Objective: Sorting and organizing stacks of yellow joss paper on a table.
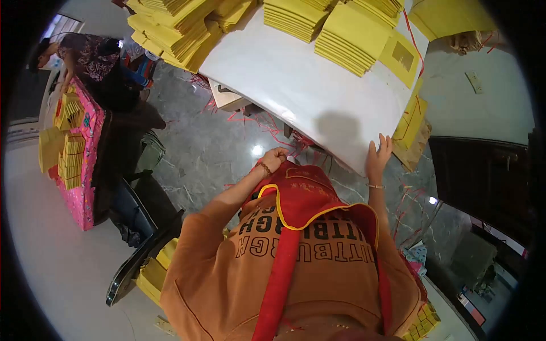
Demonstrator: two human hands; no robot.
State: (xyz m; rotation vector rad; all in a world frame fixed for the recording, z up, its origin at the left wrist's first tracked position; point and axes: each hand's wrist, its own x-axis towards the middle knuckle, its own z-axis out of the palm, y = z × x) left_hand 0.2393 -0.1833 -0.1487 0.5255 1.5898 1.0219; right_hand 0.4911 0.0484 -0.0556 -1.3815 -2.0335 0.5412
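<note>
My left hand (276, 159) is closed at the upper edge of the red apron (307, 190) that I wear. Its fingers are curled together, and what they grip, if anything, is hidden. A small white bit (291, 159) shows just beside those fingers. By the near right corner of the white table (273, 85), my right hand (379, 154) is raised with its fingers apart and holds nothing. Stacks of yellow envelopes (350, 37) lie on the far part of the table, and one envelope with a brownish patch (400, 57) lies at their right end.
More yellow envelopes (176, 28) are heaped at the table's far left. Red strips (267, 122) litter the grey floor. At left, a person (91, 57) bends over a pink-covered table (91, 153) with envelope bundles. A black chair (133, 210) stands behind my left side.
</note>
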